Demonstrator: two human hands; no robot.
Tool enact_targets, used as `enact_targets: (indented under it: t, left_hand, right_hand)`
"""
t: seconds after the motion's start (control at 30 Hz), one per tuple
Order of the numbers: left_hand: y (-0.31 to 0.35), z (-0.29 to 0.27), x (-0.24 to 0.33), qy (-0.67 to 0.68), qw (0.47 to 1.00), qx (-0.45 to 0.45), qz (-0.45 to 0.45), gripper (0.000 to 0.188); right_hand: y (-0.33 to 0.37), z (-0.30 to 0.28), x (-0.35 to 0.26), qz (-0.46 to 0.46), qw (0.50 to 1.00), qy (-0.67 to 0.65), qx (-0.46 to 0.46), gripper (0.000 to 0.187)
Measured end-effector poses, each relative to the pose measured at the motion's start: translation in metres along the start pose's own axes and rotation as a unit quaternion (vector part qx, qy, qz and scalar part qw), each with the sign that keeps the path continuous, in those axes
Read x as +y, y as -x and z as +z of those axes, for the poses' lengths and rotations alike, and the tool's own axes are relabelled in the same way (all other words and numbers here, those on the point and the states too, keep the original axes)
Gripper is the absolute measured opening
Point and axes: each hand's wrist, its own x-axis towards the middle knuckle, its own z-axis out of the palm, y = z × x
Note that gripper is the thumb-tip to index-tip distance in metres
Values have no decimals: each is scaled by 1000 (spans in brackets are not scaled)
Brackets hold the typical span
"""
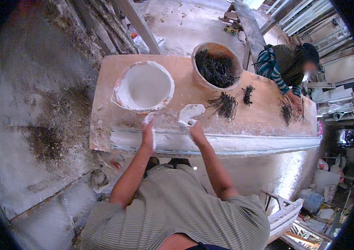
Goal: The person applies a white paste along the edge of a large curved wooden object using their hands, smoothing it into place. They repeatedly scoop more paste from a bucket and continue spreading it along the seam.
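My right hand (pixel 194 128), its fingers smeared white, grips a white-coated scoop-like thing (pixel 192 111) above the table; its exact kind is hidden by the coating. My left hand (pixel 148 130) is white-smeared too. It sits just below the near rim of a white bucket (pixel 119 96), fingers stretched out and nothing seen in them. Pale, thick liquid (pixel 148 91) fills much of that bucket. Along the table's near edge, in front of both hands, runs a long white-coated strip (pixel 172 141).
A second bucket (pixel 197 80) holds dark wiry strands. Bundles of similar strands (pixel 225 106) lie on the tan tabletop (pixel 177 66). At the table's right end a co-worker (pixel 287 66) bends over, hands on another bundle (pixel 286 111). A slatted white wooden piece (pixel 285 216) stands behind at right.
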Motion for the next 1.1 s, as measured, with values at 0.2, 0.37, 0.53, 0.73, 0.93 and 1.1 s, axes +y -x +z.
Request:
enact_targets:
  t: [0.2, 0.37, 0.53, 0.73, 0.93, 1.1]
  left_hand:
    - [-28, -57, 65, 59, 957, 267, 98, 53]
    - [-106, -109, 91, 87, 978, 176, 64, 50]
    - [-127, -80, 88, 43, 969, 224, 92, 37]
    - [-82, -28, 80, -63, 949, 254, 175, 29]
    - [-39, 10, 83, -177, 958, 82, 208, 26]
    - [-39, -1, 88, -181, 959, 71, 208, 29]
  right_hand:
    - [-26, -21, -19, 137, 964, -212, 78, 27]
    - [-34, -33, 2, 126, 968, -218, -15, 25]
    - [-16, -35, -58, -27, 996, -75, -50, 30]
    - [-51, 6, -149, -91, 975, -130, -156, 30]
    - [-144, 110, -102, 67, 980, -156, -102, 43]
    - [-138, 174, -61, -447, 855, 262, -28, 43]
